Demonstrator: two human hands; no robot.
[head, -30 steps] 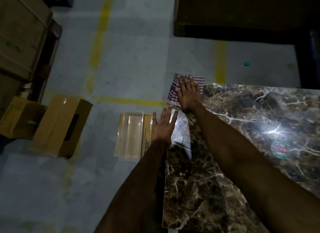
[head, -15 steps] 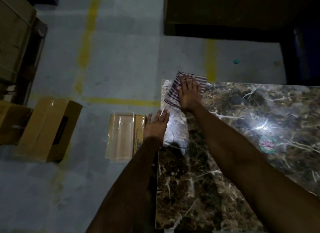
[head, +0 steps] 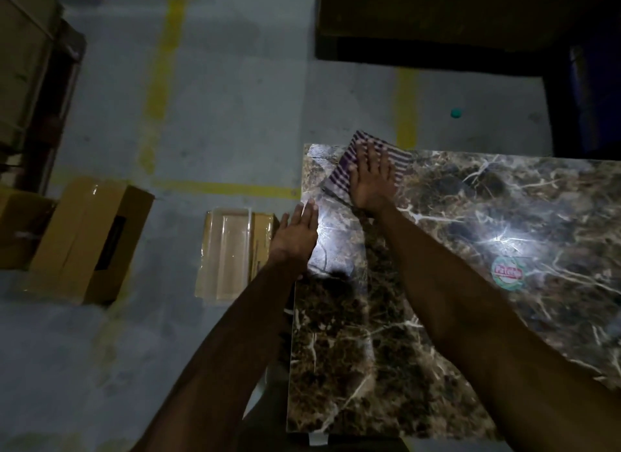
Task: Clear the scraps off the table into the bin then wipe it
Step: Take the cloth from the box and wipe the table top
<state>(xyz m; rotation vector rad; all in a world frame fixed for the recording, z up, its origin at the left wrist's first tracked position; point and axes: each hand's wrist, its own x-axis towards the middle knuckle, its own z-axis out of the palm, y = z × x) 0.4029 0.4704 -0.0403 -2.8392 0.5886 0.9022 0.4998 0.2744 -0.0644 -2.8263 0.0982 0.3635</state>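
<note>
Brown marble veined in white forms the counter (head: 453, 317), where a person's right hand (head: 371, 179) lies flat, fingers straight and spread, pressing a purple-and-white striped cloth (head: 339, 172) onto the far left corner. The left hand (head: 297, 231) rests at the counter's left edge just nearer than the cloth, fingers straight and together, holding nothing, its heel hanging past the rim. No scraps show on the visible surface, so the clearing part looks done and the wiping is in hand.

To do it well, the palm should keep even pressure so the cloth stays flat under it, and each stroke should overlap the last, working from that corner back toward the person's body. The cloth's far corner overhangs the counter's edge beyond the fingertips; a pull back onto the slab would stop it slipping off.

Right of the right forearm, a round green-and-red sticker (head: 508, 272) sits on the marble and may catch the cloth. On the floor just left of the left hand lies a pale open tray-like box (head: 228, 253), possibly the bin; whether anything is inside cannot be told. Farther left stand cardboard boxes (head: 90, 239). A small teal cap (head: 456, 113) lies on the floor beyond the counter. Nothing stands on the counter in the cloth's path.
</note>
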